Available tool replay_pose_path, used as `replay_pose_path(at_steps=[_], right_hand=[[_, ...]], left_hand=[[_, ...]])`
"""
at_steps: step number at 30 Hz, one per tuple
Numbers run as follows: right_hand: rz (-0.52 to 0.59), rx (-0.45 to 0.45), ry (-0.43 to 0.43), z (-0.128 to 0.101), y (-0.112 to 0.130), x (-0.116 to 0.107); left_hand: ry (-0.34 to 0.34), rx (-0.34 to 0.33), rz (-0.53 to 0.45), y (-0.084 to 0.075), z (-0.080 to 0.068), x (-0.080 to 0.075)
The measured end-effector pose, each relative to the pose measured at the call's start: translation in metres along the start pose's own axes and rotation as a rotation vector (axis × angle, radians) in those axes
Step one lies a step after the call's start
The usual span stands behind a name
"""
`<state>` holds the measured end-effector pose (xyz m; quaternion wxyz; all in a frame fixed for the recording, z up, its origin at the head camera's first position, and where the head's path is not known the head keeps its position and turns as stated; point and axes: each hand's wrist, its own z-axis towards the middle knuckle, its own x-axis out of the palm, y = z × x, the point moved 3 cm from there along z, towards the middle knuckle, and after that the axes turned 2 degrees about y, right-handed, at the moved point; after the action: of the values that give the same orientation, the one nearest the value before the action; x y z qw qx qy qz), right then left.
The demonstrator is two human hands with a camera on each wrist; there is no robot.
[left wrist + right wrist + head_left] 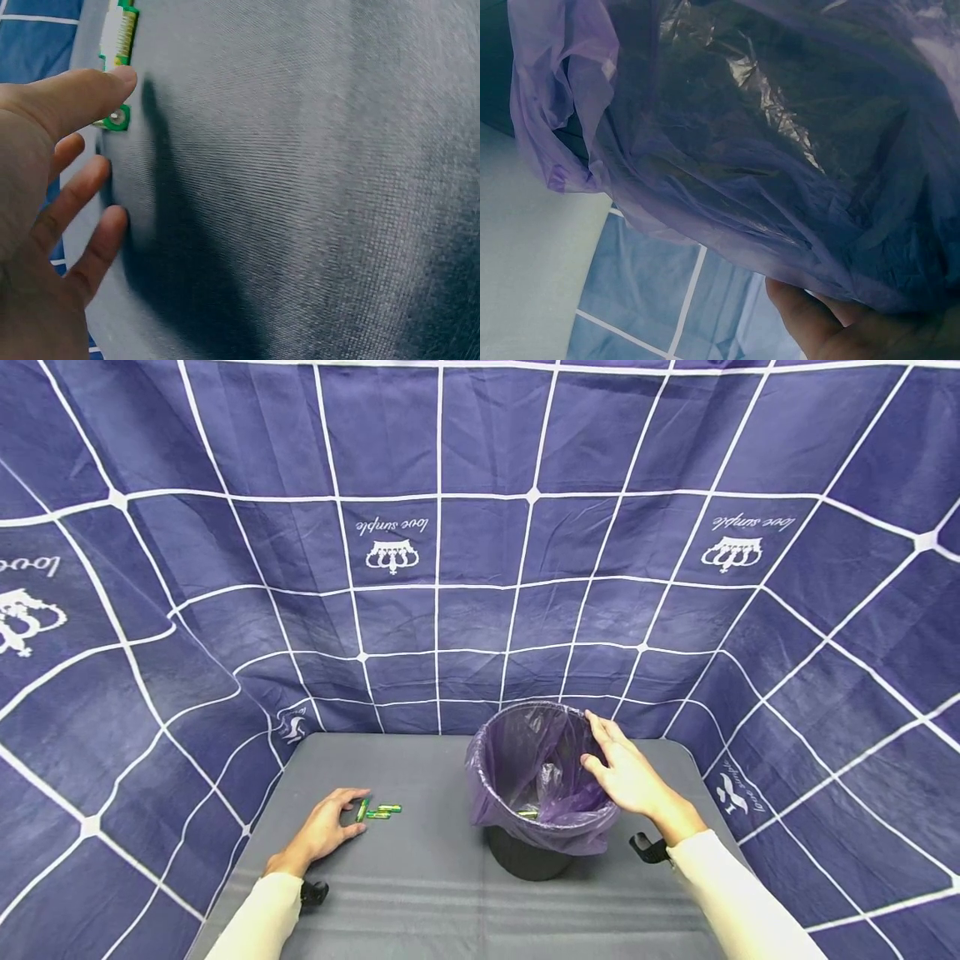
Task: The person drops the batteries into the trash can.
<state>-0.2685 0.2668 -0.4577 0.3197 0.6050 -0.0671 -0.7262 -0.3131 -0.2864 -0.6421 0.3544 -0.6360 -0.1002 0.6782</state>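
Note:
Three small green batteries [378, 812] lie together on the grey table [420, 893]. My left hand [333, 820] lies flat just left of them, fingers relaxed and spread; one fingertip [112, 79] touches a green-and-white battery [120, 30]. To the right stands a black bin [525, 858] lined with a purple bag [525, 752]. One more battery [527, 814] lies inside it. My right hand [622, 768] rests on the bin's right rim with its fingers nearly straight. In the right wrist view the purple bag [742, 150] fills the frame, with part of my right hand [817, 322] below it.
A dark blue cloth with a white grid [480, 568] hangs behind and on both sides of the table. The table's far edge [390, 735] meets this cloth. Bare grey table surface lies between the batteries and the bin and along the near side.

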Motion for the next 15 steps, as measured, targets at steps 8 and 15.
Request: replay_pose_path(at_steps=[8, 15], right_hand=[[0.0, 0.002, 0.006, 0.0008, 0.0005, 0.0005], [0.006, 0.006, 0.002, 0.0008, -0.0005, 0.0004]], left_hand=[[0.021, 0.037, 0.093, 0.0056, -0.0004, 0.0056], [0.006, 0.073, 0.132, 0.0067, -0.0012, 0.0064]])
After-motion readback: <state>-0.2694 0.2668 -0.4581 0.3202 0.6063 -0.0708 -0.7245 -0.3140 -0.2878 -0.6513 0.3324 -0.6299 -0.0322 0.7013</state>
